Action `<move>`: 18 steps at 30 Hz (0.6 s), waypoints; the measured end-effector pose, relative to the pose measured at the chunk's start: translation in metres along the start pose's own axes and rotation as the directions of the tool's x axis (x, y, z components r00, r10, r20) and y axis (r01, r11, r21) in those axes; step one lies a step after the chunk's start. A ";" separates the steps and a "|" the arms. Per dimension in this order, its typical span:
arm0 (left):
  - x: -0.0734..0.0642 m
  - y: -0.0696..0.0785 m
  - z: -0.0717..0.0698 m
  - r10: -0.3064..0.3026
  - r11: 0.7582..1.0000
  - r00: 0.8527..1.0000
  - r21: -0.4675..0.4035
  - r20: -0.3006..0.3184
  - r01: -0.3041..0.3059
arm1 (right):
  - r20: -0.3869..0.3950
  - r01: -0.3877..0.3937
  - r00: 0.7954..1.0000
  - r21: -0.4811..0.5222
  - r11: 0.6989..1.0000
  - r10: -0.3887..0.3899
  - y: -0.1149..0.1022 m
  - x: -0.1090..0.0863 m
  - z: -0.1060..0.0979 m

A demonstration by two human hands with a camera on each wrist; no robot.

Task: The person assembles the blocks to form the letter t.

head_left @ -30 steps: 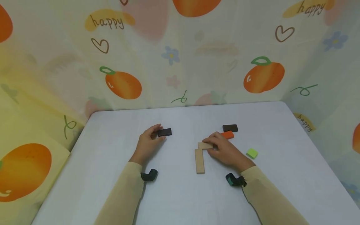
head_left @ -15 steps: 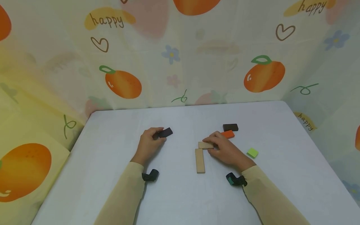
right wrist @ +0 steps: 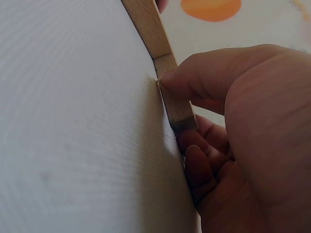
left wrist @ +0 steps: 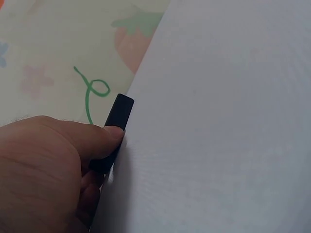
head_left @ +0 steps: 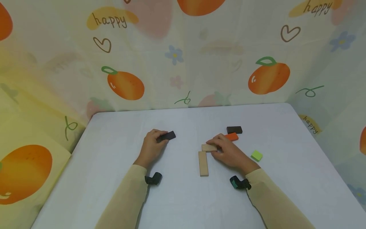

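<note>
My left hand (head_left: 151, 147) pinches a black rectangular block (head_left: 170, 135) between thumb and fingers, left of the table's middle. The block's far end sticks out past the thumb in the left wrist view. Across from it, my right hand (head_left: 230, 154) holds the right end of a short-looking plain wooden block (head_left: 208, 147) that lies crosswise. Below this, a second plain wooden block (head_left: 203, 164) runs lengthwise toward the person, its top end by the first one's left end. In the right wrist view, the held wooden block (right wrist: 176, 104) meets the other wooden block (right wrist: 148, 26) end to side.
Just beyond the right hand lies an orange block (head_left: 233, 136), partly covered by it. A dark block (head_left: 234, 129) is behind the orange one. To the right of that hand sits a light green block (head_left: 256, 156). A patterned cloth (head_left: 194, 76) rises behind the white table (head_left: 291, 190).
The black block has turned at an angle in my left hand, its right end swinging up then settling slightly lower. That hand shifted slightly right. My right hand stays on the wooden block.
</note>
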State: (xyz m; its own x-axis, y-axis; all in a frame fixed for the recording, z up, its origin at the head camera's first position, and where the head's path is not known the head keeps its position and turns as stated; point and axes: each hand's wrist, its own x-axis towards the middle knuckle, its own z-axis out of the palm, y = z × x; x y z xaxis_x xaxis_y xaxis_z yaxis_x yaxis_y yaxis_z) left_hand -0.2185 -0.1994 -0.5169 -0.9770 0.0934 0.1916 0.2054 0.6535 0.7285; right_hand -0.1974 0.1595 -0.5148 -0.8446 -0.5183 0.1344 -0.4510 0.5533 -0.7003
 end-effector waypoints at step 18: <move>-0.006 0.014 0.009 0.056 0.991 0.998 -0.128 0.039 -0.051 | -0.009 0.004 1.000 -0.009 1.000 -0.004 -0.003 0.000 0.000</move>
State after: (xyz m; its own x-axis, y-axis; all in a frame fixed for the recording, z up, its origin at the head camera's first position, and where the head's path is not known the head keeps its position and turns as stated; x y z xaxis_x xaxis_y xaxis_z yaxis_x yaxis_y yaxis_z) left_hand -0.2098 -0.1839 -0.5133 -0.9655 0.1594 0.2061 0.2602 0.5468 0.7958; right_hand -0.1956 0.1578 -0.5128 -0.8453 -0.5146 0.1437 -0.4569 0.5569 -0.6936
